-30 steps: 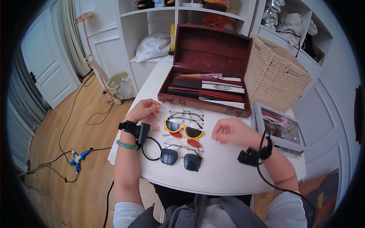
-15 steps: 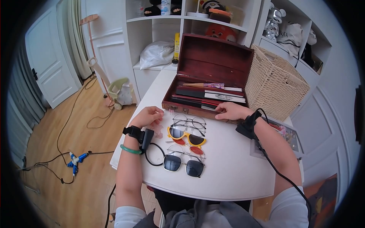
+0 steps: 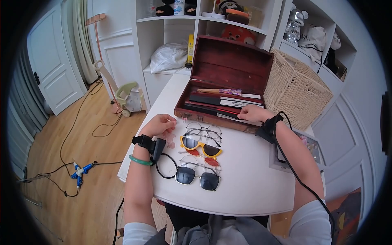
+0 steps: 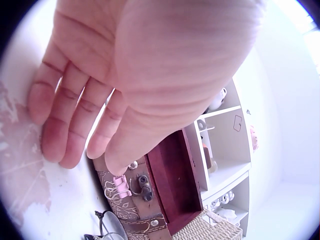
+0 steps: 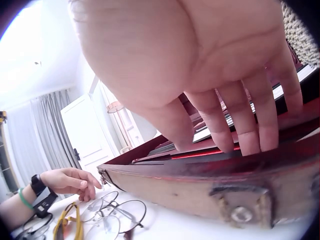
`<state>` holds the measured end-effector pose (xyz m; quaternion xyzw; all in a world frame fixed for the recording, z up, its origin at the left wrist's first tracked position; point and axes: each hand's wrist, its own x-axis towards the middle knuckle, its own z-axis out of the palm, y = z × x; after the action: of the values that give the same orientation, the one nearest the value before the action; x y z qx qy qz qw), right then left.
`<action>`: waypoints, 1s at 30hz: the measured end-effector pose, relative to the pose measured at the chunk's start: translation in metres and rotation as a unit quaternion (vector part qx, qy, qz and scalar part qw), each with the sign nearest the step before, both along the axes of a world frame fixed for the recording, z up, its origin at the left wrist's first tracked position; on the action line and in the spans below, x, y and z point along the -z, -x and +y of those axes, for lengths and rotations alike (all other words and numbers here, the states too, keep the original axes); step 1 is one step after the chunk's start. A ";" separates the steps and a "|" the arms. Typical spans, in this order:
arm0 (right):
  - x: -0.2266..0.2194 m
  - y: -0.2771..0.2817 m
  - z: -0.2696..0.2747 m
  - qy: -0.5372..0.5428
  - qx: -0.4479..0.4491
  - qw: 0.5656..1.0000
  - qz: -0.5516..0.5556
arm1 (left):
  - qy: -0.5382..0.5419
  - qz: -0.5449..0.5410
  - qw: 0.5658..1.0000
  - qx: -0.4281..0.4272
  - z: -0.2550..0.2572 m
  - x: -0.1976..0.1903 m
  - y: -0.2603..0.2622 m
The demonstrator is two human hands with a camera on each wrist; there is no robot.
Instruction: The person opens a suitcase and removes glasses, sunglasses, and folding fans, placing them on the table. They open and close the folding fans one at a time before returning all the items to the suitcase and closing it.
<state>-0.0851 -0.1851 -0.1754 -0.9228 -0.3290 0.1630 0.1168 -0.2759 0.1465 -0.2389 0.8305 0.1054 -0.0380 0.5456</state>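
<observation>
My right hand (image 3: 252,113) reaches over the front wall of the dark red wooden box (image 3: 212,117). In the right wrist view its fingers (image 5: 245,120) point down, fairly straight, to a black folding fan with a red edge (image 5: 200,154), the fingertips right at it. Several more folding fans (image 3: 241,102) lie lengthwise in the box, whose lid stands raised. My left hand (image 3: 158,125) rests loosely at the box's left front corner, holding nothing. A pink clip (image 4: 121,186) sits by the latch, just past its thumb.
In front of the box lie wire-rimmed glasses (image 3: 213,131), yellow-framed sunglasses (image 3: 200,147), red-lensed glasses (image 3: 211,161) and dark square sunglasses (image 3: 185,175). A woven basket (image 3: 298,92) stands right of the box; a grey display case (image 3: 281,163) is partly under my right forearm.
My right hand has moved from above the table, right of the glasses, forward to the box and over its front edge. The left hand has stayed by the box corner.
</observation>
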 end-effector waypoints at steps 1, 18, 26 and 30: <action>-0.001 -0.002 -0.003 0.033 -0.003 0.999 -0.020 | -0.002 -0.001 1.000 -0.001 0.000 0.000 0.000; 0.008 -0.056 0.025 -0.097 0.029 0.971 -0.217 | 0.012 -0.017 1.000 -0.007 0.001 0.004 -0.002; 0.027 -0.088 0.051 -0.070 0.056 0.968 -0.235 | 0.006 0.003 1.000 0.006 -0.002 -0.002 0.001; 0.026 -0.086 0.060 -0.058 0.074 0.964 -0.250 | 0.004 0.002 1.000 0.000 -0.003 -0.004 0.002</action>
<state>0.0014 -0.1253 -0.2016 -0.9477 -0.2869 -0.1017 0.0957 -0.2776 0.1438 -0.2345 0.8283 0.1062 -0.0406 0.5487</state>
